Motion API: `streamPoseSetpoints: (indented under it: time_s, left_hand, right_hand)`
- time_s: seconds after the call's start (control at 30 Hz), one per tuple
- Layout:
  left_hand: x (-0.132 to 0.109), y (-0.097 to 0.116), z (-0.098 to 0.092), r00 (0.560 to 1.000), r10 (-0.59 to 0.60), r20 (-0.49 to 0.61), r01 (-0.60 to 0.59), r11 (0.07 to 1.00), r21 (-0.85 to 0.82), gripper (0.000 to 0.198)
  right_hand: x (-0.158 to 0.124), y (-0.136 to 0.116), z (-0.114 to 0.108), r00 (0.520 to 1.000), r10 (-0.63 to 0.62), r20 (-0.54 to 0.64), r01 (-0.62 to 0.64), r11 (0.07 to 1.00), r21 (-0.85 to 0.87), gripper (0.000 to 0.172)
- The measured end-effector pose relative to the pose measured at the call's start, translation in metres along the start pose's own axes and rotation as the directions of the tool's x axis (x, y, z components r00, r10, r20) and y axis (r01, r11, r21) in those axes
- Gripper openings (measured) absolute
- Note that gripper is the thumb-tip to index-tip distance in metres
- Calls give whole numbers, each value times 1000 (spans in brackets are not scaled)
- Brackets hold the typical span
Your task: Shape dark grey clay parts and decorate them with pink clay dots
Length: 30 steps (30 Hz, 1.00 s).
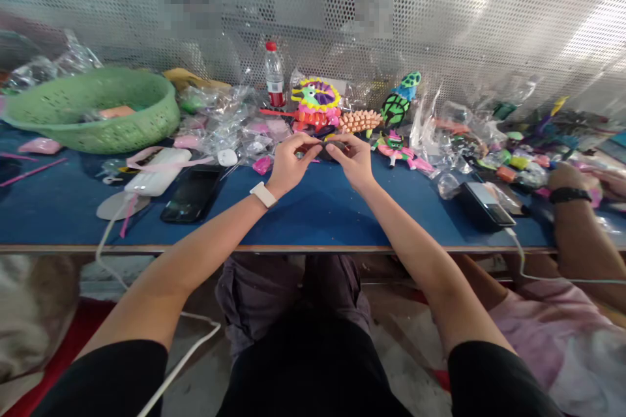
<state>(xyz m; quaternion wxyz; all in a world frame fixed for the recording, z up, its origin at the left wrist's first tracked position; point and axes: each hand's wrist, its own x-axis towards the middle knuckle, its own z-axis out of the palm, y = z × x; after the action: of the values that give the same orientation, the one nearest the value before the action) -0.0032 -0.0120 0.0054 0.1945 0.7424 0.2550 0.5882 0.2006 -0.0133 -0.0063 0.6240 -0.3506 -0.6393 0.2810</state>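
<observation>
Over the blue table my left hand [292,159] and my right hand [355,158] meet, thumbs and fingers pinched around a small dark lump [325,152] that looks like modelling clay. Fingers cover much of it. Just behind them stand colourful clay figures: a red creature with a yellow-rimmed frill [317,104], an orange spiky piece [360,121] and a green and blue turtle-like figure [398,104]. Right of my right hand is a pink and green figure [394,146]. A bright pink lump [262,165] lies left of my left hand.
A green basket [98,137] stands at the left, near a white power bank [159,172] with a cable and a black phone [193,194]. Clear plastic bags and a red-capped bottle [274,75] line the back. At right are a dark device [486,205] and another person's arm [581,228].
</observation>
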Motion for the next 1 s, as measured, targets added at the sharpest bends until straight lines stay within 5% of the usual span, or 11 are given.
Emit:
streamPoseSetpoints:
  time_s: [0.43, 1.0]
  left_hand:
    - [2, 2, -2, 998, 69, 3, -69, 996, 58, 52]
    - [1, -3, -1, 995, 96, -2, -95, 991, 96, 48]
  right_hand:
    - [1, 6, -1, 994, 8, 105, -23, 989, 147, 61]
    - [-1, 10, -4, 999, -46, 26, 43, 993, 110, 57]
